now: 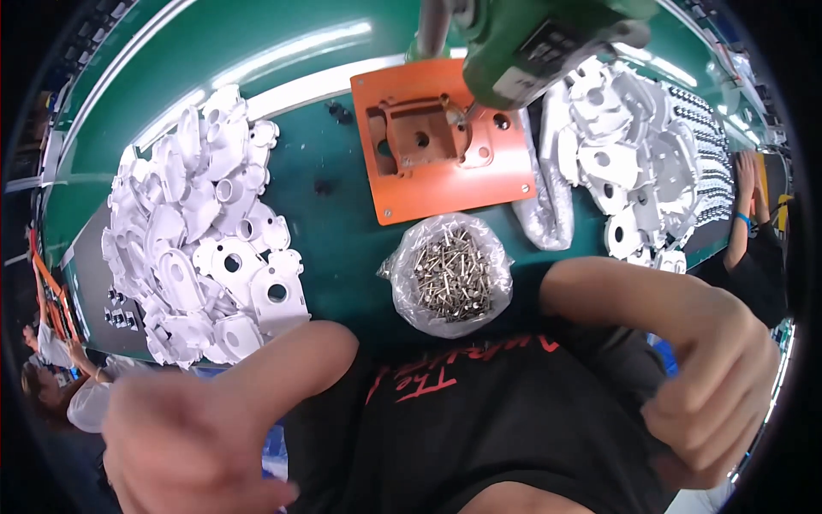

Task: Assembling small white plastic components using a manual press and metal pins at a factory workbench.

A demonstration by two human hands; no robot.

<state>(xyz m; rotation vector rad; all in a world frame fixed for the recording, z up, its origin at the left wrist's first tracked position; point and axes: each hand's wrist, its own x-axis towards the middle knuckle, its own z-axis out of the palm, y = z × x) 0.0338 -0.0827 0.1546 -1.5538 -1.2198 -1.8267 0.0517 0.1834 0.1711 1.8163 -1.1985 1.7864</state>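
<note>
My left hand (184, 433) is raised at the lower left, near the heap of white plastic housings (184, 214). Motion smears its fingers, so their hold cannot be made out. On the other side my right hand (719, 385) is up in front of my body, its fingers curled in and pressed together. Whatever they may hold is hidden from this view. Between my forearms, close to my shirt, sits a clear plastic bag (407, 295) rolled open around many silvery screws (454, 272).
An orange fixture plate (454, 184) with a shaped recess lies beyond the screws, under a green machine head (531, 51). More white housings (651, 154) and rows of small black-and-silver parts (702, 154) spread to the right. Other people (745, 231) work at both sides.
</note>
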